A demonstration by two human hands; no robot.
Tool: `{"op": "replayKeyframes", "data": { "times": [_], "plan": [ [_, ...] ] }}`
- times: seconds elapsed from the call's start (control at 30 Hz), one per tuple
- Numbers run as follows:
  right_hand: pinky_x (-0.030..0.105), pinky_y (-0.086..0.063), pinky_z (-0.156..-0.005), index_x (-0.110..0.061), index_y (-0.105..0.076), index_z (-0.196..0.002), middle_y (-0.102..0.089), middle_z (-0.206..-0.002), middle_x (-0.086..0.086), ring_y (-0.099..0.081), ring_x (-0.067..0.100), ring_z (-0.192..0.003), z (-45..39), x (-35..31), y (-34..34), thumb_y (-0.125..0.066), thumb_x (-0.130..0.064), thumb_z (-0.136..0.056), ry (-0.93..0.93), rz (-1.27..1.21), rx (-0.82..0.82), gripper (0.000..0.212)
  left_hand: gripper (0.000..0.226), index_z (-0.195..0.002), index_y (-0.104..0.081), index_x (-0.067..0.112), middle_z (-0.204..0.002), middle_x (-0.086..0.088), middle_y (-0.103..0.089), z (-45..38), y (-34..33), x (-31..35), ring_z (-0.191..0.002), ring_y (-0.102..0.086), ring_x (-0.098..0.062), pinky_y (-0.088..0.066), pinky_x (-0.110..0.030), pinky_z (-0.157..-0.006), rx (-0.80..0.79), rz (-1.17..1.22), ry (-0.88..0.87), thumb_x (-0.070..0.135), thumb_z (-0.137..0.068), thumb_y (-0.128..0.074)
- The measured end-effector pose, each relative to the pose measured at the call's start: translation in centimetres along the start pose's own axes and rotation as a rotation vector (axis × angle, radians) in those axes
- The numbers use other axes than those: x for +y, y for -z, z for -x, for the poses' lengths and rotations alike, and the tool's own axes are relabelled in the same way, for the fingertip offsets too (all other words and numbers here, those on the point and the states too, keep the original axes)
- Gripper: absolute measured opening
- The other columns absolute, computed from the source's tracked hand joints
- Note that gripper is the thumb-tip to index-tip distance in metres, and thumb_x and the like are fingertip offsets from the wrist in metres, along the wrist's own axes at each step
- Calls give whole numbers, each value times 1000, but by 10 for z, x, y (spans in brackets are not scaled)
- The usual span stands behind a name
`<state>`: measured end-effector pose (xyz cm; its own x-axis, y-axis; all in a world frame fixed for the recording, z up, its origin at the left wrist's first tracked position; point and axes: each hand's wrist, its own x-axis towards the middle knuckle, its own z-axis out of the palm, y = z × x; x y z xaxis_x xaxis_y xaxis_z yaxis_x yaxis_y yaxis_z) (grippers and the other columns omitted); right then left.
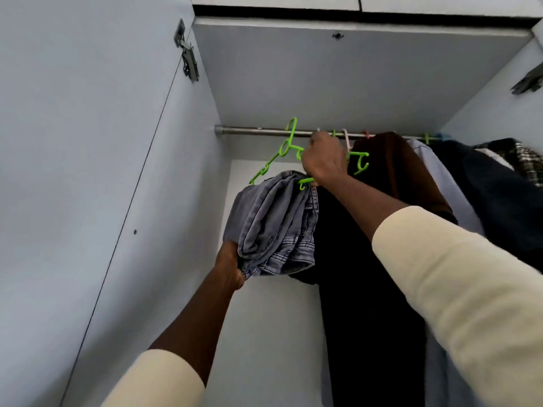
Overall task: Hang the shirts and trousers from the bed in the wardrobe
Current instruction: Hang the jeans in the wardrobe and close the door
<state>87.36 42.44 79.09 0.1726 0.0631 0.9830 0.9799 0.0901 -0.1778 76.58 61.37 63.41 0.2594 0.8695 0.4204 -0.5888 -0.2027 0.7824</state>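
While my right hand (323, 160) gripped the green hanger (286, 148) just below the rail (255, 131), its hook stood level with that rail, tilted and, as I judged it, not yet seated. Folded grey jeans (273, 221) hung from the hanger's bar, directly under my right fist, long axis dropping away from the rail. My left hand (230, 270), fingers curled round the jeans' lower edge, steadied them from beneath. Dark clothes (390, 171) crowded the rail's right.
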Motion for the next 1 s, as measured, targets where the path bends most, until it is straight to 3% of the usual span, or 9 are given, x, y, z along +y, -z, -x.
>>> {"op": "replayKeyframes", "data": {
  "times": [0.07, 0.23, 0.37, 0.5, 0.6, 0.73, 0.83, 0.9, 1.0],
  "plan": [
    [36, -46, -78, -4, -64, -111, -64, -118, 22, -60, 41, -108, -14, -7, -22, -48, -7, -89, -1, 23, 25, 27, 36, -95, -67, 4, -73, -13, -72, -32, 2, 3, -48, -65, -25, -48, -24, -43, -11, 13, -2, 26, -100, -39],
    [39, -50, -84, -2, -64, -108, -64, -116, 22, -60, 40, -109, -55, -14, -69, -51, -6, -89, 43, 85, 96, 24, 39, -126, -60, -2, -103, -23, -66, -115, 2, 18, -46, -61, -27, -46, -26, -40, -10, -18, -59, 24, -97, -55],
    [40, -50, -86, -4, -64, -109, -63, -119, 22, -60, 41, -110, -80, -13, -92, -49, -6, -89, 37, 117, 123, 25, 37, -124, -60, -3, -91, -20, -64, -149, -13, 27, -39, -57, -24, -44, -23, -36, -109, -11, -66, 23, -98, -55],
    [41, -49, -89, -4, -63, -112, -62, -122, 21, -59, 40, -113, -91, -15, -118, -47, -5, -92, 56, 156, 72, 26, 26, -98, -63, -1, -68, -14, -66, -172, -21, 16, -37, -54, -22, -44, -22, -35, -236, -2, -18, 20, -102, -47],
    [41, -49, -93, -3, -60, -118, -61, -126, 21, -57, 40, -117, -90, -21, -128, -44, -7, -94, 80, 171, 57, 29, 23, -105, -60, -1, -56, -11, -65, -178, -23, 6, -36, -56, -21, -44, -22, -32, -263, -11, -9, 16, -103, -43],
    [39, -50, -92, -4, -59, -122, -60, -129, 18, -57, 36, -120, -74, -34, -139, -44, -11, -97, 77, 188, -1, 30, 26, -84, -63, -3, -53, -10, -63, -176, -20, -18, -47, -55, -23, -41, -19, -34, -283, -160, 17, 4, -67, -81],
    [35, -51, -82, -5, -63, -116, -63, -123, 17, -61, 33, -114, -60, -36, -143, -44, -13, -98, 77, 153, -13, 27, 10, -86, -58, -1, -50, -12, -63, -171, -22, -35, -38, -52, -22, -37, -17, -32, -228, -53, 35, -4, -82, -66],
    [30, -44, -76, -5, -65, -109, -65, -118, 17, -62, 34, -110, -55, -32, -145, -47, -24, -98, 65, 31, -7, 28, 25, -83, -58, -2, -46, -13, -61, -167, -25, -38, -33, -51, -22, -38, -19, -29, -145, 16, 30, 9, -102, -45],
    [34, -41, -89, -12, -61, -123, -58, -125, 17, -55, 34, -116, -43, -10, -146, -41, -57, -97, 12, -306, 35, 56, 33, -83, -59, -5, -57, -17, -64, -158, -28, -34, -31, -54, -23, -41, -23, -27, -79, 40, 23, 11, -105, -40]
  ]
}}
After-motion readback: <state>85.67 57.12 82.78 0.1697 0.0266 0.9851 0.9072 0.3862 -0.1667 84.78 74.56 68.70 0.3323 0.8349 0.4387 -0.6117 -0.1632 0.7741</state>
